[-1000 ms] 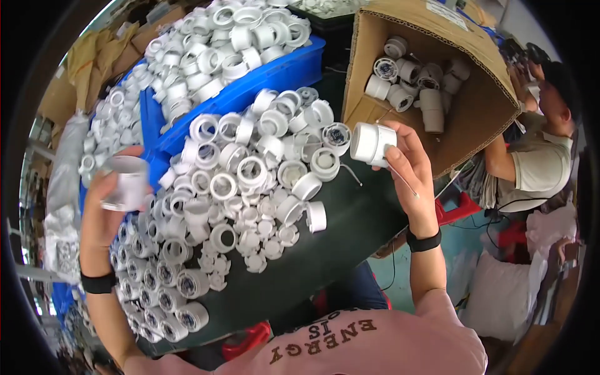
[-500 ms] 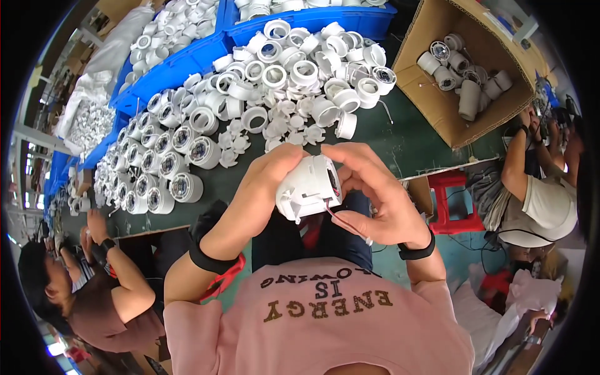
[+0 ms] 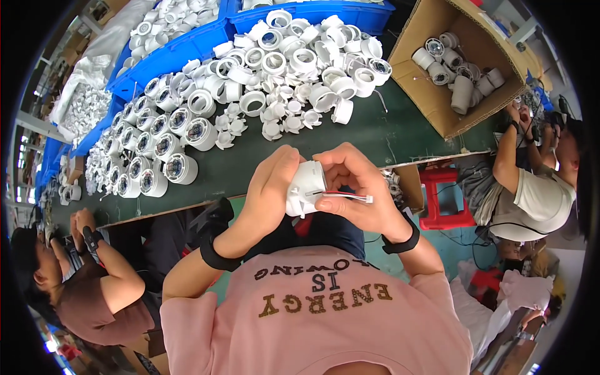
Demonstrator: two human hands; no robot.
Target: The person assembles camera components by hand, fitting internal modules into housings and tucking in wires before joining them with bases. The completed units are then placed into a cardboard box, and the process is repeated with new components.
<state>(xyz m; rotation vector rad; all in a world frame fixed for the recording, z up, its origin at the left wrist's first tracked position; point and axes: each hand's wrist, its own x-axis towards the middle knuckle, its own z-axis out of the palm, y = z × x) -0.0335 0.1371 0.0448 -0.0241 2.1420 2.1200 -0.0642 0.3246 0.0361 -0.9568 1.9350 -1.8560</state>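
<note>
From where I stand, the biggest thing is the long dark green worktop [image 3: 225, 172]. At its far right sits the brown cardboard box [image 3: 431, 103], tipped so its inside shows, with white round parts lying in it; its top is cut off. The blue plastic bin [image 3: 369, 24] at the back is cut off too. In front is the heap of white plastic rings [image 3: 275, 62], too jumbled to count. The person's left hand [image 3: 272, 187] and right hand [image 3: 362, 194] are near the belly. Both grips hold the white plastic cup [image 3: 304, 186] between them; palms hide its sides. The thin red wire [image 3: 344, 195] crosses the right thumb, ending in the tiny white plug [image 3: 369, 199].
</note>
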